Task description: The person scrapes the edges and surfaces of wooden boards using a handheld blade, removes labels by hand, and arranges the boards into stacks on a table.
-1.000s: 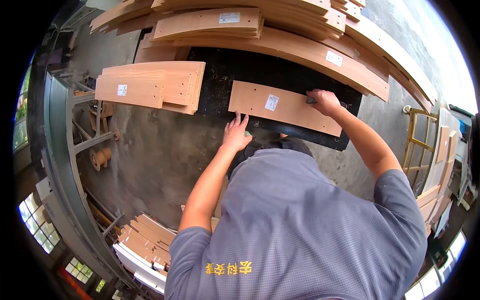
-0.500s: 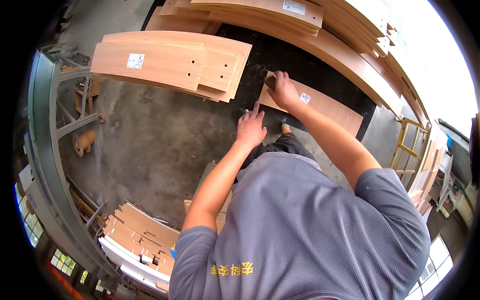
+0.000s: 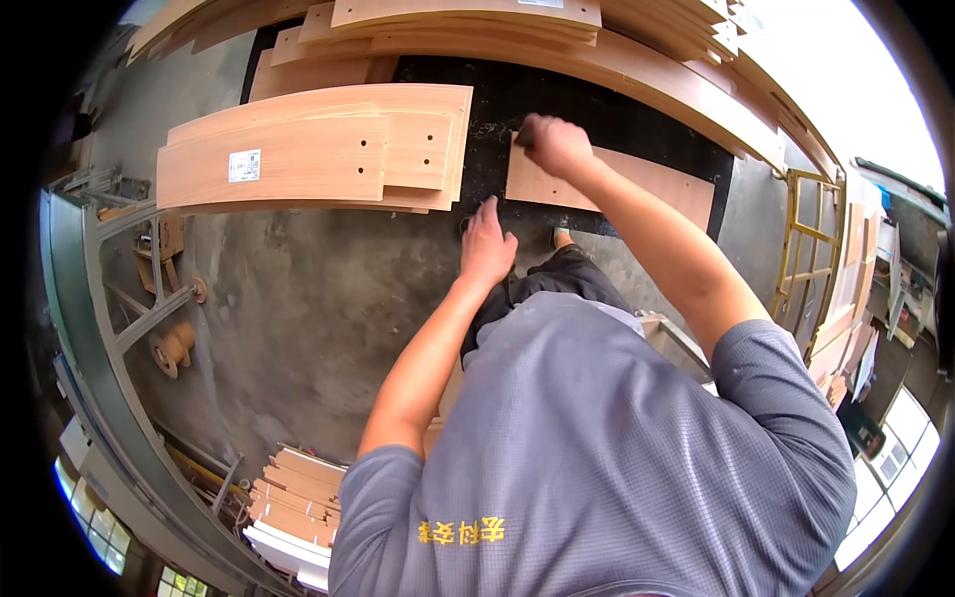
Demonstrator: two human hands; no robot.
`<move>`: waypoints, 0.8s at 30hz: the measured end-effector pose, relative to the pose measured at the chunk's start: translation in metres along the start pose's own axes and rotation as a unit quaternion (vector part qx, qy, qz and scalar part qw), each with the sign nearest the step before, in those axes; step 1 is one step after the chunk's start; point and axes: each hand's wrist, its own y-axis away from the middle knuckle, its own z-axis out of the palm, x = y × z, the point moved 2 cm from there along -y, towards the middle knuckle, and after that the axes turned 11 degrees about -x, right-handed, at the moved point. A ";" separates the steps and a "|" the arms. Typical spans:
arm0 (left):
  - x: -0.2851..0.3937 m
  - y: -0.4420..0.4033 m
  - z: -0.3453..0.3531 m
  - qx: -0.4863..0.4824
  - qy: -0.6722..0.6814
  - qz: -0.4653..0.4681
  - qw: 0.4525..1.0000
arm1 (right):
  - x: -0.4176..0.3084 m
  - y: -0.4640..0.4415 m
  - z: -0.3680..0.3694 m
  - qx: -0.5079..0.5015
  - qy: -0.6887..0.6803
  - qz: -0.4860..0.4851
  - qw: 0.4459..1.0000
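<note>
A flat wood-grain board [image 3: 657,189] lies on the black work surface [image 3: 487,109] in front of me. My right hand [image 3: 559,147] is closed round a small dark block [image 3: 525,137] at the board's left end. Whether the block touches the board I cannot tell. My right forearm covers part of the board. My left hand [image 3: 487,249] is open, fingers stretched forward, near the front edge of the black surface. Nothing shows in it. To its upper left lies a stack of wood-grain boards [image 3: 308,159], with holes and a white label on the top one.
More long boards [image 3: 637,75] are piled along the far side. A yellow metal frame [image 3: 811,234] stands at the right. At the left are a metal-framed stand [image 3: 149,308] and a spool [image 3: 172,348]. Cut strips [image 3: 298,493] are stacked at the lower left.
My right hand has moved slightly left and up with the dark block. My left hand has shifted a little left. The label on the board no longer shows. The view has tilted slightly.
</note>
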 end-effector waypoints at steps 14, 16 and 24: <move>0.048 -0.066 0.012 -0.140 -0.151 0.026 0.978 | 0.048 0.109 0.042 -0.164 0.071 0.010 0.984; 0.054 -0.067 0.018 -0.150 -0.178 0.010 0.972 | 0.091 0.132 0.044 -0.155 0.050 0.028 0.986; 0.063 -0.079 0.027 -0.142 -0.192 -0.053 0.970 | 0.309 0.234 0.038 -0.203 0.095 0.160 0.961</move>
